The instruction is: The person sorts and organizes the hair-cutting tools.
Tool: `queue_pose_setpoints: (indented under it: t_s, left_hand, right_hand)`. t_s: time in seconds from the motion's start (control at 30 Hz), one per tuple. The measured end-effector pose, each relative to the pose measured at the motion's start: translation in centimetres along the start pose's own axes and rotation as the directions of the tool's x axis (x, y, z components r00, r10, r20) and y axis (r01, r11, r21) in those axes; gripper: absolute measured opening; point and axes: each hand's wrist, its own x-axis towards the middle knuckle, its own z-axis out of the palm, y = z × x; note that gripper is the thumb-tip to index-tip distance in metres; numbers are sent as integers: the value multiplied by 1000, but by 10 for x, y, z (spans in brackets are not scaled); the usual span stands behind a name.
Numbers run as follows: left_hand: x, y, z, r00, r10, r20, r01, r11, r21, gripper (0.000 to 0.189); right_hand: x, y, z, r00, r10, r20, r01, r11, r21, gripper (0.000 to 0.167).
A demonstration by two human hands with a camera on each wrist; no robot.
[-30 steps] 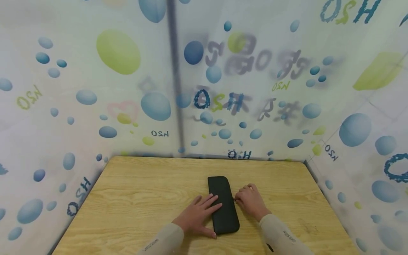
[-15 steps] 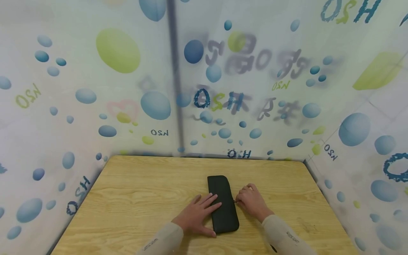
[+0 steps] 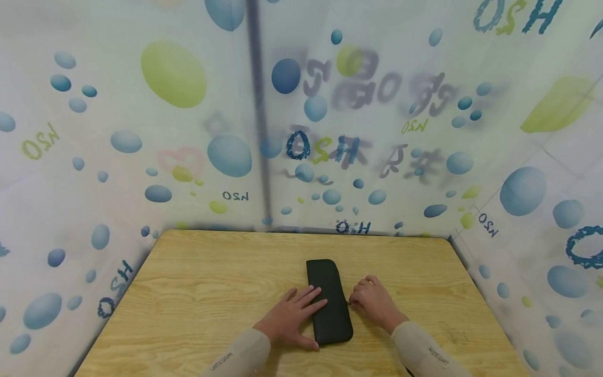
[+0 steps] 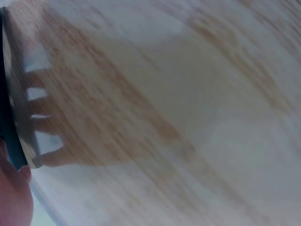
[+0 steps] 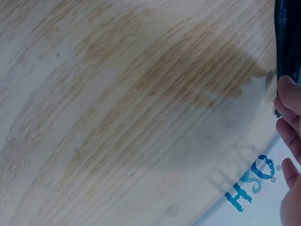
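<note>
A black zip case lies flat on the wooden table, its long side running away from me. My left hand rests on its left part with fingers spread and straight, the thumb by the near left corner. At the right edge of the case, my right hand pinches a small dark zipper pull between thumb and fingertips. In the right wrist view the fingers meet the edge of the case. The left wrist view shows only a strip of the case and part of the left hand.
The light wooden tabletop spreads around the case. White sheet walls printed with blue and green spots enclose it at the back and both sides. Reflections of the hand and wall print show on the table surface.
My right hand has slid a little toward me along the right edge of the case, the zipper pull moving with it. The left hand and the case stay in place.
</note>
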Motion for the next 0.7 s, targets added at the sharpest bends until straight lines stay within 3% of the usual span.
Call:
queue_pose_setpoints:
  t_s: [0.23,0.7]
  left_hand:
    - [0,0,0,1000,-5,5,5,1000,-3,99]
    - [0,2,-1,1000,4,-13,-4,1000,-24,99]
  right_hand:
    - [-3,-2,-5,999,-11,39,10,1000,30,4]
    - [-8,-4,-9,998,-55,30,54,998,19,5]
